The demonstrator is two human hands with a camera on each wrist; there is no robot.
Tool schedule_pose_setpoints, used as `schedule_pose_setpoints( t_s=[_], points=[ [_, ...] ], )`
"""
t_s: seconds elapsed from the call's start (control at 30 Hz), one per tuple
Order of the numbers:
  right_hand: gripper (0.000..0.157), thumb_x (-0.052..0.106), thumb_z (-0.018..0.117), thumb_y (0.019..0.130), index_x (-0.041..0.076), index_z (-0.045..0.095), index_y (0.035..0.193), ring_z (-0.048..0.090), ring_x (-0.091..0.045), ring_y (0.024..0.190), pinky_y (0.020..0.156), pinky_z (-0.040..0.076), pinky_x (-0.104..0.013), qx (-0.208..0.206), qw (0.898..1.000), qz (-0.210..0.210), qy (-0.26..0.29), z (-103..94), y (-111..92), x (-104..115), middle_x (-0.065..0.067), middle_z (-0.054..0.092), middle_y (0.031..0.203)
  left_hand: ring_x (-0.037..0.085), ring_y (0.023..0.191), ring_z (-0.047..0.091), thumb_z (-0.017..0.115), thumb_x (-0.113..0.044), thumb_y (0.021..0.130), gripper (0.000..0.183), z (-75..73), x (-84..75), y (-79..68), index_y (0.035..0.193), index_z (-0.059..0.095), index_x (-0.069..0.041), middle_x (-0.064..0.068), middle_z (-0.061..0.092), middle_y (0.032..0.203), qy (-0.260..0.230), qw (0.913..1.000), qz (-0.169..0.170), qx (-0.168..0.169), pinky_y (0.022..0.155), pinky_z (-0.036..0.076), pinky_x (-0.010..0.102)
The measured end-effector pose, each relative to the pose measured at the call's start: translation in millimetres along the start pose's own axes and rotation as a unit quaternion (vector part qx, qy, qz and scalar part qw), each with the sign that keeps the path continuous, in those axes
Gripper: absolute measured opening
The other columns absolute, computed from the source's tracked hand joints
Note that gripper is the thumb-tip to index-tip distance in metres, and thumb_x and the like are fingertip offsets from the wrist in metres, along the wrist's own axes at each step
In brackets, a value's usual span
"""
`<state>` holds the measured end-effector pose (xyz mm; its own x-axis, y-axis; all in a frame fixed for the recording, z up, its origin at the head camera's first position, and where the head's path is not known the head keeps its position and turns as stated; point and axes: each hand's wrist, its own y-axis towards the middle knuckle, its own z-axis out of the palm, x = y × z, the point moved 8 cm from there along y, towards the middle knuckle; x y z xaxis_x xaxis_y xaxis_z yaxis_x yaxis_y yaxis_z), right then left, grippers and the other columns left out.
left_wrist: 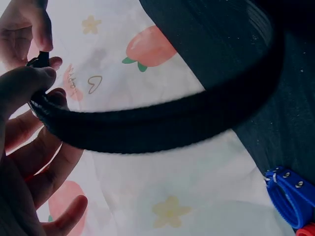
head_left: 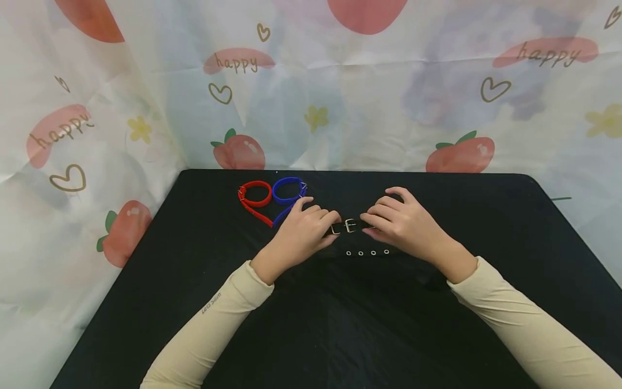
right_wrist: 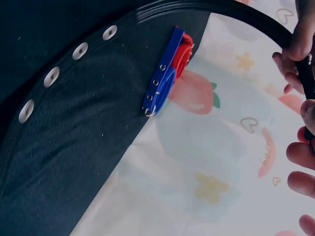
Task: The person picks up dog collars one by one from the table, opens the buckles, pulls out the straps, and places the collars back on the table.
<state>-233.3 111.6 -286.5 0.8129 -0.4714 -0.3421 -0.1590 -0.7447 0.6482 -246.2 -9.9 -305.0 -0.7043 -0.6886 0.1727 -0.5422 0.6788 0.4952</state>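
Observation:
A black buckle collar (head_left: pixel 350 226) with a silver buckle stretches between the two hands in the head view. My left hand (head_left: pixel 305 229) pinches it beside the metal ring, left of the buckle. On the buckle's other side, my right hand (head_left: pixel 400 224) grips the strap between thumb and fingers. The rest of the black strap (left_wrist: pixel 147 129) hangs in a wide loop, seen close in the left wrist view. Several silver eyelets (right_wrist: pixel 80 51) run along the strap in the right wrist view.
Beyond my left hand, a red collar (head_left: pixel 257 217) and a blue collar (head_left: pixel 286 200) lie side by side on the black-covered table (head_left: pixel 218 227). A printed cloth backdrop (head_left: pixel 364 108) hangs behind and at the left.

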Motion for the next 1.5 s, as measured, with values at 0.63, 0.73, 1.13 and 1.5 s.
schedule_pose_setpoints(
  t_s=[0.63,0.73,1.13,1.5],
  points=[
    [0.056,0.042,0.032,0.101,0.004,0.07,0.084,0.061,-0.029,0.072,0.078,0.043,-0.055,0.025,0.997,0.056,-0.047,-36.5,-63,-75,-0.012,0.068,0.074,0.011,0.085,0.064,0.057,-0.038,0.092,0.04,5.9,8.5,14.1,0.127,0.059,-0.018,-0.004,0.067,0.092,0.07,0.9963,0.05,0.008,0.101,0.043,0.039],
    [0.059,0.041,0.029,0.102,0.003,0.069,0.083,0.061,-0.029,0.071,0.077,0.044,-0.054,0.042,0.995,0.053,-0.068,-37.2,-77,-83,-0.012,0.068,0.074,0.012,0.085,0.064,0.057,-0.038,0.092,0.036,10.7,8.5,15.8,0.121,0.061,-0.016,-0.003,0.065,0.089,0.091,0.9933,0.07,-0.009,0.099,0.044,0.038],
    [0.059,0.039,0.025,0.103,-0.001,0.066,0.087,0.06,-0.033,0.071,0.071,0.044,-0.053,0.046,0.988,0.068,-0.133,-48.8,-125,-112,-0.016,0.065,0.077,0.018,0.084,0.06,0.054,-0.033,0.094,0.023,28.2,18.2,22.0,0.098,0.056,-0.011,0.002,0.057,0.086,0.153,0.9836,0.095,-0.008,0.095,0.047,0.038],
    [0.065,0.042,0.018,0.103,0.0,0.064,0.084,0.057,-0.033,0.067,0.065,0.043,-0.051,0.088,0.985,0.061,-0.133,-38.2,-185,-137,-0.016,0.06,0.075,0.017,0.082,0.06,0.053,-0.032,0.095,0.02,69.6,25.2,17.3,0.095,0.055,-0.012,0.001,0.058,0.086,0.164,0.9794,0.112,0.038,0.089,0.047,0.035]
  ],
)
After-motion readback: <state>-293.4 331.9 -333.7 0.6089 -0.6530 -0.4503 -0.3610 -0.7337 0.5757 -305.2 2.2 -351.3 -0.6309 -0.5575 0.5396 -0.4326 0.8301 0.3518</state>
